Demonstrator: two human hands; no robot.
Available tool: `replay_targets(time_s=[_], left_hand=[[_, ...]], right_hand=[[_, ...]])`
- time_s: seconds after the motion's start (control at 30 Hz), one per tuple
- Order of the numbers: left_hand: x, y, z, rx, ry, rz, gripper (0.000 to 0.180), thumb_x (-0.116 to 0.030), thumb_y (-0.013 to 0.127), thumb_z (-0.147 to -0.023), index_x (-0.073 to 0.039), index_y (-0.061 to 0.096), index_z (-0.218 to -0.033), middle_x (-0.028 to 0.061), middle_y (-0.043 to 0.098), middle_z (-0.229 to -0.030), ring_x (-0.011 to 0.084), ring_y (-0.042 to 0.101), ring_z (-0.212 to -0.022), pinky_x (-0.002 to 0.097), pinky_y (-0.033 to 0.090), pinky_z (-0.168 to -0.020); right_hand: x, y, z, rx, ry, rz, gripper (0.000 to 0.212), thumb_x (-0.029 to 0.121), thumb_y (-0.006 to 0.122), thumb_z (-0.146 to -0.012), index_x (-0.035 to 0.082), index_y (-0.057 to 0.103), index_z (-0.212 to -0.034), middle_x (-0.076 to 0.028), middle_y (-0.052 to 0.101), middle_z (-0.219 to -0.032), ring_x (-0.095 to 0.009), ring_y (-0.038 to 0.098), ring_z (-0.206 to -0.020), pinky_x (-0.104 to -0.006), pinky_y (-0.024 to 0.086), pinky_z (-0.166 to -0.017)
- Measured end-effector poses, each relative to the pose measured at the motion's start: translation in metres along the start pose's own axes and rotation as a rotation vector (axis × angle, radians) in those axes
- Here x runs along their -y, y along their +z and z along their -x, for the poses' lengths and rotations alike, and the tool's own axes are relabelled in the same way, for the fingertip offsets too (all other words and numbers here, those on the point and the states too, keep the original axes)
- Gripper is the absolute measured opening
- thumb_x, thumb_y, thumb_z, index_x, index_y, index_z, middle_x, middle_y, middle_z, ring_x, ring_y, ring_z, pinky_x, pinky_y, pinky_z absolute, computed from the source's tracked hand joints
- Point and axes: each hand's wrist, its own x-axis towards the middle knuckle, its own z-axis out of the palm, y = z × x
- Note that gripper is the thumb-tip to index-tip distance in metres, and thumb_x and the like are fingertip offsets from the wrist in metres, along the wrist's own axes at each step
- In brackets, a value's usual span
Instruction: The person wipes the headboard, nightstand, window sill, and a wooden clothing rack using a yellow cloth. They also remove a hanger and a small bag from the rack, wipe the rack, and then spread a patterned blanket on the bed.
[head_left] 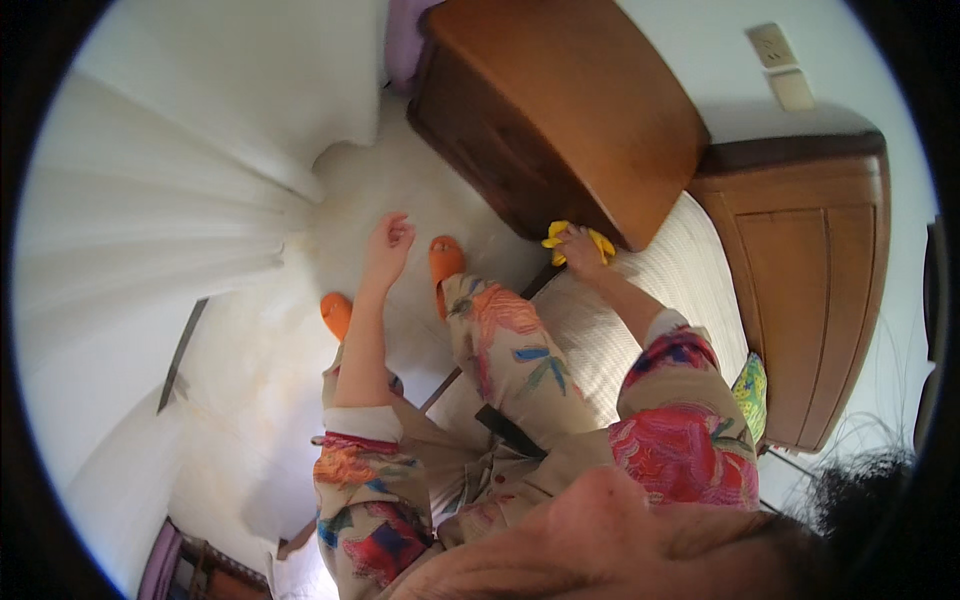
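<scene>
My right hand [580, 250] is closed on a bright yellow cloth [603, 246], which bunches out on both sides of the fingers. It presses the cloth to the lower front edge of a brown wooden bedside cabinet [610, 110], close to the bed's corner. My left hand [390, 245] hangs free over the pale floor with nothing in it, its fingers loosely bent and a little apart. The cabinet's dark front side lies in shadow, so its details are hard to make out.
The bed's striped, light cover [590, 335] lies on my right, with a brown wooden headboard [785, 290] beyond and a green patterned pillow [750, 395]. White curtains [180, 210] hang at left. Wall sockets [770, 45] sit above the headboard. My feet wear orange slippers [446, 262].
</scene>
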Motion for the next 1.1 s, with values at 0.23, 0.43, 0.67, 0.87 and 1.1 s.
replay_targets(time_s=[0.23,0.43,0.67,0.87,1.1], left_hand=[[0.015,0.021,0.015,0.008,-0.039,-0.042,0.028,-0.009,0.06,-0.087,-0.003,0.056,-0.114,0.007,0.065,-0.091,0.0141,0.061,-0.081,0.0273,0.05,-0.072],[0.026,0.037,0.026,0.162,0.004,-0.257,0.028,-0.006,0.059,-0.085,-0.003,0.057,-0.113,0.0067,0.067,-0.088,0.0167,0.064,-0.078,0.0291,0.051,-0.07],[0.086,0.031,-0.001,0.191,-0.099,-0.098,0.023,-0.01,0.06,-0.087,-0.002,0.058,-0.109,0.0113,0.067,-0.088,0.0172,0.065,-0.075,0.0306,0.051,-0.065],[0.095,-0.009,0.043,0.343,-0.153,-0.375,0.018,-0.016,0.062,-0.086,-0.007,0.061,-0.102,0.0101,0.066,-0.077,0.0229,0.064,-0.066,0.0338,0.051,-0.06],[-0.048,-0.062,0.045,0.471,-0.302,-0.594,0.018,-0.015,0.062,-0.087,-0.006,0.063,-0.102,0.0095,0.069,-0.084,0.0227,0.067,-0.078,0.0333,0.053,-0.069]], right_hand=[[0.006,-0.055,0.078,-1.045,0.321,-0.696,0.053,-0.01,0.044,-0.079,0.008,0.057,-0.127,-0.02,0.049,-0.126,-0.035,0.046,-0.118,-0.0364,0.033,-0.105],[-0.012,-0.064,0.02,-1.372,0.743,-0.655,0.047,-0.012,0.039,-0.082,0.001,0.058,-0.123,-0.018,0.051,-0.125,-0.035,0.045,-0.117,-0.0395,0.031,-0.106],[-0.028,-0.226,-0.21,-1.572,0.485,-1.616,0.018,0.019,0.052,-0.094,0.002,0.048,-0.1,-0.007,0.048,-0.089,-0.018,0.048,-0.081,-0.035,0.044,-0.07],[0.004,-0.214,-0.219,-1.052,-0.112,-0.36,0.035,0.011,0.061,-0.076,0.02,0.067,-0.11,-0.003,0.054,-0.125,-0.026,0.049,-0.109,-0.0403,0.041,-0.085],[-0.146,-0.112,-0.035,-0.798,0.829,-0.353,0.048,0.007,0.058,-0.076,0.026,0.06,-0.121,-0.013,0.054,-0.124,-0.035,0.049,-0.11,-0.0463,0.043,-0.085]])
